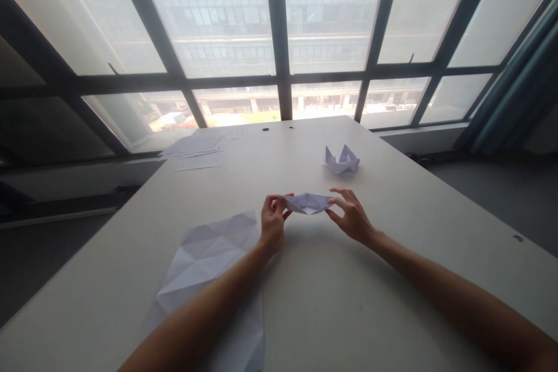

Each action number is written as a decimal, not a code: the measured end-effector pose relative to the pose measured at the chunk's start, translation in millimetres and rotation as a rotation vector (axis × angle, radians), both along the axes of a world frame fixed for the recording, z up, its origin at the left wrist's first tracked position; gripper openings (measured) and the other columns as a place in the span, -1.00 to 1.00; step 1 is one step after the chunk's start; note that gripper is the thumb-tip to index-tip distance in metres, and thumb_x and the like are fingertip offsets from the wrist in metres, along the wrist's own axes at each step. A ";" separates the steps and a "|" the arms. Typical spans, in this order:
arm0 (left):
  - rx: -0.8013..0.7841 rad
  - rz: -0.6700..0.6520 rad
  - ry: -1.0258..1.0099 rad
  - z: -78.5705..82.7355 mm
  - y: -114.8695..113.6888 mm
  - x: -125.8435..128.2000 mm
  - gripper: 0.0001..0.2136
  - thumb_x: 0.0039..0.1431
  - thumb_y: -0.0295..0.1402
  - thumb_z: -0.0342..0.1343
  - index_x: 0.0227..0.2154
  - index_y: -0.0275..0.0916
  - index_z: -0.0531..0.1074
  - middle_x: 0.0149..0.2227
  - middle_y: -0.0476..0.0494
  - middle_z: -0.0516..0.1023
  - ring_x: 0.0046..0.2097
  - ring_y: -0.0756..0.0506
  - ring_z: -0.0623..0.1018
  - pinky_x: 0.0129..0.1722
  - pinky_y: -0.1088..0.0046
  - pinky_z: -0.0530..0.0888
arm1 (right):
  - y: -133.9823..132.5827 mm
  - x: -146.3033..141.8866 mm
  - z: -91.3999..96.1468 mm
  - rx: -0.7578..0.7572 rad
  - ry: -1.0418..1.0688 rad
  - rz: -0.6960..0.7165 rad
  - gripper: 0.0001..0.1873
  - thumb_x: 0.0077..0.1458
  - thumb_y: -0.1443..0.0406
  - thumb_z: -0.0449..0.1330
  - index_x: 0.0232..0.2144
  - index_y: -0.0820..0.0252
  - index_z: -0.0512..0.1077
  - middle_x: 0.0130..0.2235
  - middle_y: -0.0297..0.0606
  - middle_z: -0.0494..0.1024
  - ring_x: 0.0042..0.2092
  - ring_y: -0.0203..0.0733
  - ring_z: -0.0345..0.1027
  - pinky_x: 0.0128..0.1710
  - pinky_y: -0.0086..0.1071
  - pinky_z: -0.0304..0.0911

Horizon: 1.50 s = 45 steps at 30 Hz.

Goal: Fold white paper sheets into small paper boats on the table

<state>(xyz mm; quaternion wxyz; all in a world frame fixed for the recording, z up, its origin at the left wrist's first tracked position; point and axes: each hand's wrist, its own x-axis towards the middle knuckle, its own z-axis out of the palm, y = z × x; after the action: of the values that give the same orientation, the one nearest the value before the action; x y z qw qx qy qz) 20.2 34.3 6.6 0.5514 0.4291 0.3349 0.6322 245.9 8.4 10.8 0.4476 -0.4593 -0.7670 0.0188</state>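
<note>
A small folded white paper piece (308, 203) hangs just above the table between my two hands. My left hand (272, 222) pinches its left tip with thumb and fingers closed. The right tip is held by my right hand (351, 215) between thumb and lower fingers, while the other fingers stretch out above it. A finished white paper boat (341, 160) stands farther back on the table, apart from both hands. A creased, unfolded white sheet (209, 267) lies flat under my left forearm.
The grey table (392, 279) reaches to a wall of large windows. Several loose white sheets (198, 151) lie at its far left corner. Two small round holes (265, 128) sit near the far edge. Blue curtains (518, 87) hang at right.
</note>
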 end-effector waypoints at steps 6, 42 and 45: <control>0.125 -0.067 0.094 8.7 -15.1 8.0 -0.77 0.18 -0.15 0.17 -0.33 -0.19 0.33 -0.10 -0.22 0.57 -0.08 -0.17 0.56 -0.09 0.21 0.48 | -19.1 -27.9 14.3 0.080 -0.358 -0.088 -0.77 0.09 0.31 0.26 -0.16 0.02 0.53 0.03 -0.09 0.42 0.14 0.14 0.14 0.16 0.10 -0.07; -0.110 -0.538 -0.151 -3.1 -16.9 12.4 -0.46 0.11 -0.35 0.29 0.15 -0.31 0.32 0.16 -0.39 0.40 0.21 -0.31 0.36 0.26 0.07 0.18 | -13.6 -34.7 1.4 -0.227 0.329 -0.048 -0.53 -0.08 0.08 0.39 -0.14 0.14 0.45 -0.23 -0.18 0.56 -0.20 -0.04 0.42 -0.15 -0.19 0.26; -0.153 -0.488 -0.218 -0.7 -14.1 8.7 -0.52 0.13 -0.36 0.27 0.11 -0.30 0.36 0.15 -0.36 0.42 0.21 -0.27 0.37 0.27 0.12 0.20 | -8.0 -28.7 -1.6 -0.446 0.455 0.068 -0.65 -0.02 0.06 0.33 -0.29 0.20 0.50 -0.36 -0.22 0.56 -0.34 -0.12 0.42 -0.33 -0.30 0.29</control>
<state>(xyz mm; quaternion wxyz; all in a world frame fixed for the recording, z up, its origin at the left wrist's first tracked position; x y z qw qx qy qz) 28.8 20.2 5.9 0.7509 0.3835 0.2070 0.4962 217.1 0.4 9.3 0.4952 -0.5043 -0.6391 0.3034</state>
